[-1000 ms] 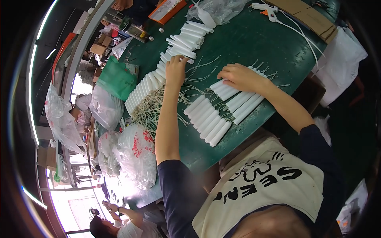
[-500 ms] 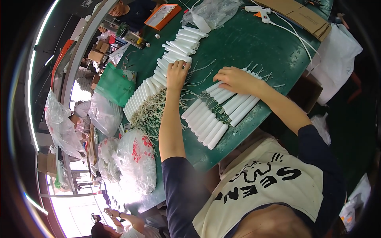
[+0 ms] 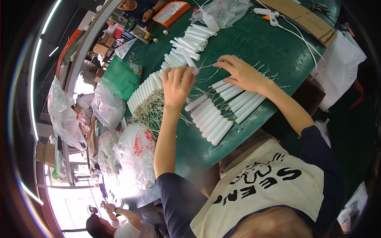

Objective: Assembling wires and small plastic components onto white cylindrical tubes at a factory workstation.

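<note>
My left hand (image 3: 178, 85) is closed on a slim white tube (image 3: 190, 61), which sticks up tilted past the fingertips above a long row of similar tubes (image 3: 147, 88). Over the upper end of a second group of white tubes (image 3: 247, 102) hovers my right hand (image 3: 244, 74), its thumb and fingers apart. A thin pale wire passes close to its fingertips; whether they touch it I cannot tell. Between my arms lies a third group of white tubes (image 3: 209, 120), side by side. A tangle of pale wires (image 3: 152, 109) spreads beside the long row.
The green table (image 3: 254, 43) bears a glue gun (image 3: 270, 16), a white bottle (image 3: 209, 20), clear plastic (image 3: 230, 12), cardboard (image 3: 301, 20) and an orange-edged box (image 3: 171, 13). Plastic bags (image 3: 137, 152) and a green bag (image 3: 119, 77) line the left side. Other people are nearby.
My left hand has lifted a white tube off the long row and come nearer to me. My right hand has risen slightly, its fingers spreading. The whole view has shifted a little.
</note>
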The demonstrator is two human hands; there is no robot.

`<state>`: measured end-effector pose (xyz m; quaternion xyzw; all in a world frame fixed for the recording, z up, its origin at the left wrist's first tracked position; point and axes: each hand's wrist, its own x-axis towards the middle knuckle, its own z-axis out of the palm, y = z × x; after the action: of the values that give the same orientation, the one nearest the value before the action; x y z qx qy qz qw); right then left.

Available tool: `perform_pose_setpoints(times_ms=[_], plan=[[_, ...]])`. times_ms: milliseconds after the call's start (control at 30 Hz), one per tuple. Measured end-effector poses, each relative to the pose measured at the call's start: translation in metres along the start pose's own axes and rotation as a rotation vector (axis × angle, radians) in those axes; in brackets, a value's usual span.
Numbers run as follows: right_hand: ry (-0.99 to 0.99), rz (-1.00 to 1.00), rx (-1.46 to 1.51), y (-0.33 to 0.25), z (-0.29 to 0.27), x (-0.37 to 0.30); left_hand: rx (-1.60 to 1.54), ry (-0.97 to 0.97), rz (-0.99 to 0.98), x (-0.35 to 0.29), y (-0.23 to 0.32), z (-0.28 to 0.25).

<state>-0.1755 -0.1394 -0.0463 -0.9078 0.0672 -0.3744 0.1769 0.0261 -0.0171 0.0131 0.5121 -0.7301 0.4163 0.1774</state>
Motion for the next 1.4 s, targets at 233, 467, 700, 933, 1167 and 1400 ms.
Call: perform_pose_setpoints(times_ms=[233,467,700,933,1167,1400], plan=[[0.119,-0.211,0.037,-0.032,-0.005,0.014,-0.427,-0.030,0.007,-0.002,0.053,-0.062],[0.042,-0.209,0.005,-0.023,-0.004,0.007,-0.468,-0.344,-0.488,-0.056,0.026,-0.049],[-0.467,0.192,-0.189,-0.006,-0.003,-0.003,-0.611,-0.548,-0.612,-0.087,0.025,-0.037],[-0.435,0.172,-0.200,0.000,-0.002,-0.008,-0.733,-0.535,-0.642,-0.089,0.023,-0.035],[-0.437,0.170,-0.167,0.002,-0.004,-0.005,-0.811,-0.540,-0.691,-0.093,0.019,-0.028],[-0.391,0.106,-0.183,0.008,0.001,-0.006,-0.625,-0.422,-0.685,-0.082,0.007,-0.045]])
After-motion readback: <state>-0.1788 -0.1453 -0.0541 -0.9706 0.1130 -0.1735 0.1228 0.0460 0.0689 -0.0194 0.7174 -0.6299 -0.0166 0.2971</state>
